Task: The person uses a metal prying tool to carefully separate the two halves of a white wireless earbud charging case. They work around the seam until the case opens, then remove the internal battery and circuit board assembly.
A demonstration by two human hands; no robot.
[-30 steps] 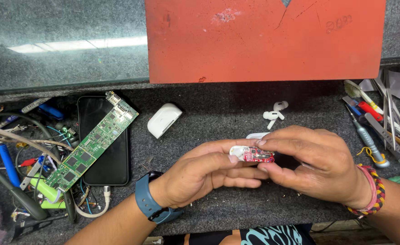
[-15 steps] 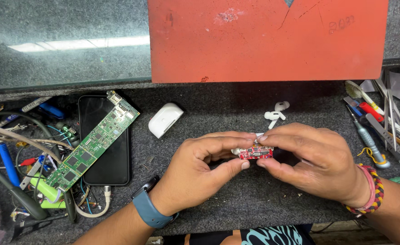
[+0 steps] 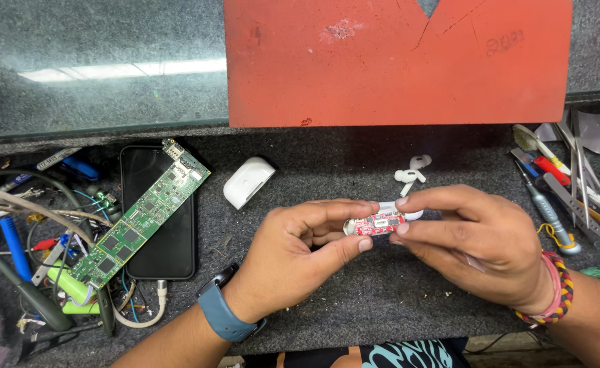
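Note:
Both hands meet over the dark mat, pinching a small red circuit board [image 3: 379,223] that sits in a white plastic part. My left hand [image 3: 300,249], with a blue watch at the wrist, grips the board's left end between thumb and fingers. My right hand [image 3: 474,238], wearing a beaded wristband, holds the right end. Two white earbuds [image 3: 410,173] lie on the mat just beyond my hands. A white earbud case shell [image 3: 248,181] rests to the left of them.
A black phone [image 3: 160,218] lies at left with a long green circuit board [image 3: 140,219] across it. Cables and small tools [image 3: 27,232] crowd the far left. Screwdrivers and tweezers [image 3: 559,197] lie at right. A red board [image 3: 395,61] leans at the back.
My left hand has pulled back a little, uncovering more of the red board. Thumb and fingers of both hands have shifted along it; the board stays in the same place.

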